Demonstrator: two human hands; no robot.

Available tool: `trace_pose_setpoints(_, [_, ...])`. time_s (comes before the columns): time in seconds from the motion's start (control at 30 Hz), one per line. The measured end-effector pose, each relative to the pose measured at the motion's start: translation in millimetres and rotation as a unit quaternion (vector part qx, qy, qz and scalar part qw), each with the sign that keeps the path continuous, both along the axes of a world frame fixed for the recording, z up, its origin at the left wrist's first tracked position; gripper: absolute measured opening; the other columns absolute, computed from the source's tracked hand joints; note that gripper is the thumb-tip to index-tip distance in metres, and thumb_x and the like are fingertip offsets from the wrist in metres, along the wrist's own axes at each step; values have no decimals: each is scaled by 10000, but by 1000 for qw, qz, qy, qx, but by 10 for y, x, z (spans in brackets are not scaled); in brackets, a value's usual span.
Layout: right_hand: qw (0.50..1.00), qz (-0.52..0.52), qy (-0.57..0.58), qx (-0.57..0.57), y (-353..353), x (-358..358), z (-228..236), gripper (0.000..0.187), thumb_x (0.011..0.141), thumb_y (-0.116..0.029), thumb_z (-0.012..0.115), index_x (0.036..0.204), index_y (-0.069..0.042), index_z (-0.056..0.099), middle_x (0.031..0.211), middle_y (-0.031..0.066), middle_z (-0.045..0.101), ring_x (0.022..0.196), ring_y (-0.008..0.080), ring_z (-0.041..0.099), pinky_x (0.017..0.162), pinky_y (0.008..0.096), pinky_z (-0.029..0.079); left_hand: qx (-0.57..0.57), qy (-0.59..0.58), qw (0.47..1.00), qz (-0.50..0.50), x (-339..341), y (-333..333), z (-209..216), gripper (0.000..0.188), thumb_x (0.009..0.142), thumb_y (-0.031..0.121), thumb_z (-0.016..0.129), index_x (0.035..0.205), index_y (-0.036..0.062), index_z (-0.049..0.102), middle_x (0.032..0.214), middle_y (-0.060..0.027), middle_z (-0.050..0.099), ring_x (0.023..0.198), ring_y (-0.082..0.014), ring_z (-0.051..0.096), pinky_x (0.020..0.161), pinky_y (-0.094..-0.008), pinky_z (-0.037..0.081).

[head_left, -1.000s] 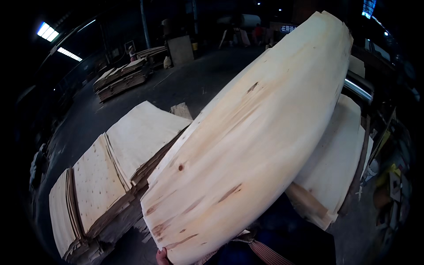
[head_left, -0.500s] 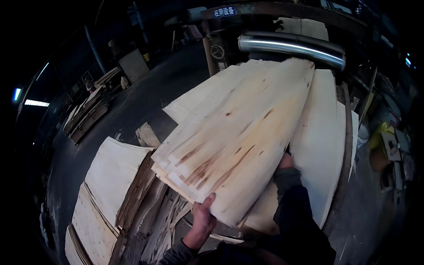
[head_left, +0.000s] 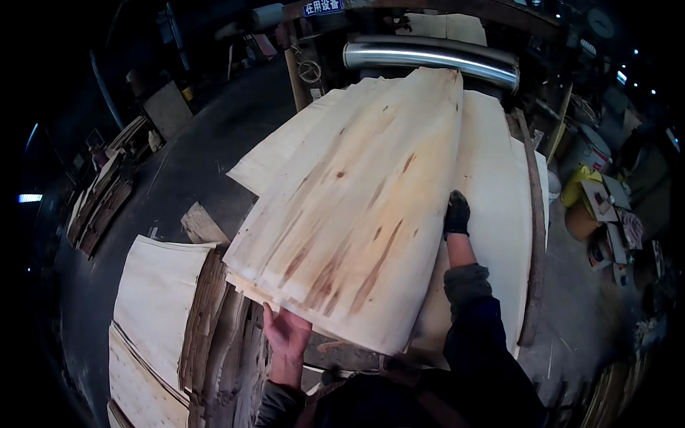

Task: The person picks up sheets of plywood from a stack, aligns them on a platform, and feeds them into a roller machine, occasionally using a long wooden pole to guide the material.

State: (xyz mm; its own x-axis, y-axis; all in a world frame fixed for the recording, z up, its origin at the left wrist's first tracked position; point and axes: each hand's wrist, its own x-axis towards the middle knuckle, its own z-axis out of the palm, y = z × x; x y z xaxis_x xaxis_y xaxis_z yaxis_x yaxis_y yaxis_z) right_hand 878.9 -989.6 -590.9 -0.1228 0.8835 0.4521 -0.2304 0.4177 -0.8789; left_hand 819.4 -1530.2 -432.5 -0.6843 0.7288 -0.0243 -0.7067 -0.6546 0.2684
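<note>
A large pale wood veneer sheet (head_left: 357,185), streaked brown and marked with knots, lies bowed on top of other veneer sheets (head_left: 496,192). At its near left corner is my bare left hand (head_left: 287,335), palm up. Its thumb stands apart from the sheet, and the fingers reach under the near edge, partly hidden. My right hand (head_left: 457,214), in a dark glove, rests along the right edge of the top sheet, over the sheets beneath. Its fingers point away from me and look laid flat.
Beyond the sheets lies a shiny metal roller (head_left: 432,60) on a machine. A stack of veneer (head_left: 160,299) stands at the near left, another pile (head_left: 103,203) farther left. A wooden rail (head_left: 534,235) borders the right side. Buckets and clutter (head_left: 596,153) sit at the far right.
My right hand has come out from beneath the sheet's edge and moved farther forward. My left thumb has come off the sheet's top. The view has shifted right.
</note>
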Motion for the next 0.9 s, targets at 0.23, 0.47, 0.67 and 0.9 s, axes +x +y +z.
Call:
trace_pose_setpoints(0.23, [979,202,-26,4,-3233,1088,2185,443,911,-142,421,1325,-19,321,1352,97,351,1237,170,328,1002,279,279,122,246,954,-121,-3,-424,302,506,843,204,508,1309,162,317,1334,-138,378,1215,-306,386,1024,-493,253])
trace_pose_setpoints(0.47, [1000,-21,-17,13,-3990,2086,1533,581,910,-422,370,1318,-15,295,1332,100,358,1194,222,372,1008,358,285,42,722,644,-250,734,267,1016,613,799,114,578,1252,-20,187,1285,-260,382,1224,-321,371,984,-341,323])
trace_pose_setpoints(0.67, [903,-7,376,-207,-3734,2788,951,660,830,-515,482,1288,-60,343,1278,112,410,1141,277,420,967,417,343,-21,871,356,-338,578,346,725,391,833,147,569,1192,22,478,1100,-163,574,1022,-228,557,869,-299,433])
trace_pose_setpoints(0.9, [976,-104,99,-162,-3441,3145,-256,471,857,-310,499,1238,-44,420,1193,133,497,1060,292,500,896,442,422,-449,722,523,57,-1732,-498,364,284,795,44,564,1079,27,576,1115,-121,584,946,-206,596,813,-300,463])
